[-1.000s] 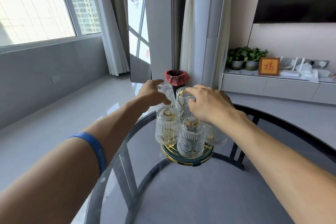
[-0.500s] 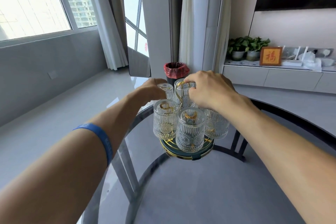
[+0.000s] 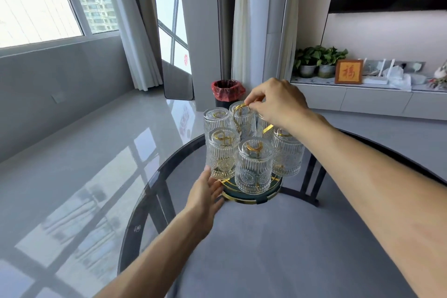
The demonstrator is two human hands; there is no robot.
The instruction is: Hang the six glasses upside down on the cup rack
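Observation:
Several ribbed clear glasses [image 3: 254, 167] hang upside down on a gold cup rack with a round dark base [image 3: 251, 197] on the glass table [image 3: 278, 249]. My right hand [image 3: 278, 104] pinches the rack's gold top handle [image 3: 239, 109] above the glasses. My left hand [image 3: 205, 191] lies flat, fingers apart, against the left edge of the base, just under the front-left glass [image 3: 221, 155]. The glass farthest back on the right is partly hidden by my right wrist.
The round glass table has a dark frame and legs beneath. A bin with a red bag [image 3: 227, 92] stands on the floor behind the rack. A low white cabinet [image 3: 362, 101] with plants and a framed picture runs along the right wall.
My left hand has left the back-left glass and dropped to the rack's base. My right hand has shifted onto the gold handle. The view has tilted down.

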